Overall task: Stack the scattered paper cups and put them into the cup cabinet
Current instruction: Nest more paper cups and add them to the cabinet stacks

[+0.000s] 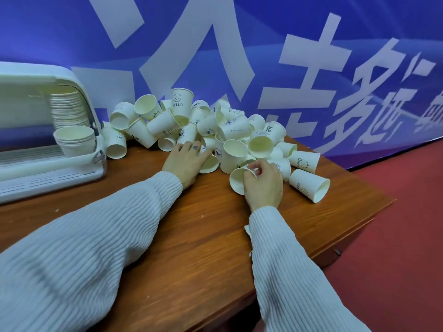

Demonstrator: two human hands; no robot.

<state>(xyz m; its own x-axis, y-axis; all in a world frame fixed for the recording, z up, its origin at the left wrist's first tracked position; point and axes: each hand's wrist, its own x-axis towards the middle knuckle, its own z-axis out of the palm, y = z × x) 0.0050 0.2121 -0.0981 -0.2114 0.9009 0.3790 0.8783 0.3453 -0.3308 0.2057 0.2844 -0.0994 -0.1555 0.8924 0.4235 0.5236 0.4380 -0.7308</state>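
A heap of white paper cups (211,127) lies tumbled along the back of the wooden table (206,226). My right hand (262,185) grips one cup (236,179) lying on its side at the heap's front, thumb and fingers on its rim. My left hand (185,164) reaches into the heap and closes around another sideways cup (211,164), whose rim shows under my fingers. The white cup cabinet (36,130) stands open at the left with a tall stack of cups (69,109) and a short stack (75,140) inside.
A blue banner (311,56) with large white characters rises right behind the cups. The table's right edge (374,212) drops to a red floor (402,259). One loose cup (309,184) lies near that edge.
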